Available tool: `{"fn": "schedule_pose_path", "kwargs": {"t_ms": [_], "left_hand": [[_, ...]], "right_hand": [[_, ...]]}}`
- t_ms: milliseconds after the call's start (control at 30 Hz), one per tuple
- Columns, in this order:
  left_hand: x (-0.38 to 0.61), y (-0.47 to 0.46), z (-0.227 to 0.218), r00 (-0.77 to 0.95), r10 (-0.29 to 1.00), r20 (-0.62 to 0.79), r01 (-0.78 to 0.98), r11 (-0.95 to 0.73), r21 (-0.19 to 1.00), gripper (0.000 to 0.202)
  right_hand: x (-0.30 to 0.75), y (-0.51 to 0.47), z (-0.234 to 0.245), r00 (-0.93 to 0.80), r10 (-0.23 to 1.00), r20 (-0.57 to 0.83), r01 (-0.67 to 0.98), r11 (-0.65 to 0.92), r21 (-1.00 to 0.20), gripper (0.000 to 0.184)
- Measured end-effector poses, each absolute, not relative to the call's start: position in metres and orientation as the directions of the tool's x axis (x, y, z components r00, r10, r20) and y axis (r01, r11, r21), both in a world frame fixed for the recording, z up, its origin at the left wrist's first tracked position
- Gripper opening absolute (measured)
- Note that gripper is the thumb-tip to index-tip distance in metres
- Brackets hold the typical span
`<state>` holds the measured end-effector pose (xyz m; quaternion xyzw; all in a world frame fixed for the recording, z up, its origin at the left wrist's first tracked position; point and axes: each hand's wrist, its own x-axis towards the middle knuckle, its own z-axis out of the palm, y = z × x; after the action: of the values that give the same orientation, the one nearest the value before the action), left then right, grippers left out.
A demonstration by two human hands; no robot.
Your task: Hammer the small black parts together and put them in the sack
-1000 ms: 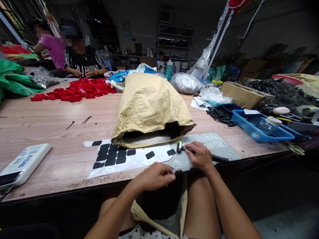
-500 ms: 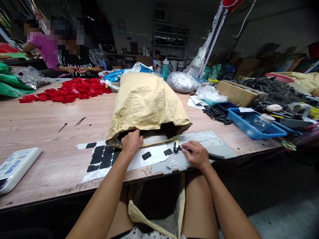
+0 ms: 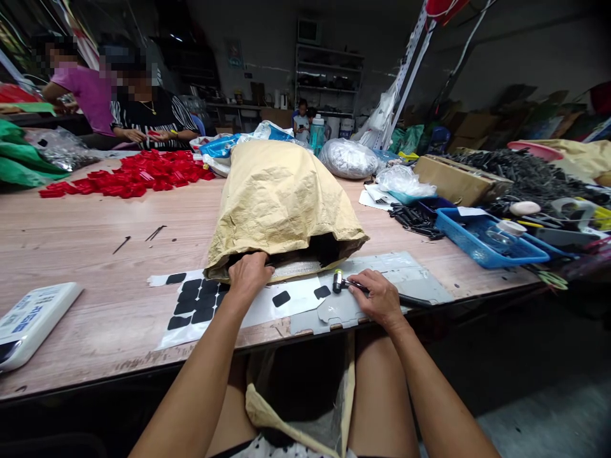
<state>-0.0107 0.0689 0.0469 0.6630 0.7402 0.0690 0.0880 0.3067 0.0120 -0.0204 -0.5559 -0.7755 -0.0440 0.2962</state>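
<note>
Left hand [image 3: 249, 277] reaches into a sack [image 3: 289, 194] at frame center, grip unclear, dark contents [image 3: 328, 248] indistinct; right hand [image 3: 378, 296] grips a hammer [image 3: 338, 281].

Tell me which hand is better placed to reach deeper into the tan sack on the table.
The left hand, most likely: it is at the open mouth of the tan sack, fingertips hidden there. The right hand grips a hammer, which it would probably need to put down first.
</note>
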Motion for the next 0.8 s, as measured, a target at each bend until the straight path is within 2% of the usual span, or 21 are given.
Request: {"fn": "schedule_pose_path", "kwargs": {"t_ms": [67, 133, 200, 267, 533, 700, 800], "left_hand": [[-0.005, 0.056, 0.047, -0.027, 1.0, -0.003, 0.952, 0.027, 0.304, 0.03], [0.003, 0.041, 0.044, 0.117, 0.991, 0.066, 0.909, -0.133, 0.394, 0.025], [0.012, 0.027, 0.037, 0.266, 0.956, 0.123, 0.839, -0.292, 0.46, 0.02], [0.019, 0.017, 0.027, 0.358, 0.923, 0.141, 0.766, -0.377, 0.52, 0.016], [0.015, 0.009, 0.003, 0.39, 0.891, 0.233, 0.598, -0.438, 0.671, 0.015], [0.014, 0.009, 0.004, 0.377, 0.901, 0.212, 0.59, -0.411, 0.695, 0.013], [0.016, 0.01, 0.005, 0.347, 0.919, 0.188, 0.579, -0.368, 0.727, 0.014]], "right_hand": [[0.307, 0.012, -0.021, -0.208, 0.833, 0.513, 0.886, 0.383, -0.262, 0.016], [0.307, 0.013, -0.022, -0.207, 0.832, 0.515, 0.884, 0.385, -0.265, 0.016], [0.308, 0.013, -0.022, -0.203, 0.835, 0.511, 0.885, 0.38, -0.27, 0.016], [0.308, 0.013, -0.022, -0.202, 0.839, 0.505, 0.886, 0.377, -0.271, 0.017], [0.309, 0.013, -0.022, -0.219, 0.83, 0.513, 0.882, 0.393, -0.26, 0.019], [0.308, 0.01, -0.014, -0.273, 0.803, 0.529, 0.848, 0.461, -0.261, 0.025], [0.294, 0.002, 0.001, -0.24, 0.771, 0.589, 0.811, 0.494, -0.315, 0.03]]}}
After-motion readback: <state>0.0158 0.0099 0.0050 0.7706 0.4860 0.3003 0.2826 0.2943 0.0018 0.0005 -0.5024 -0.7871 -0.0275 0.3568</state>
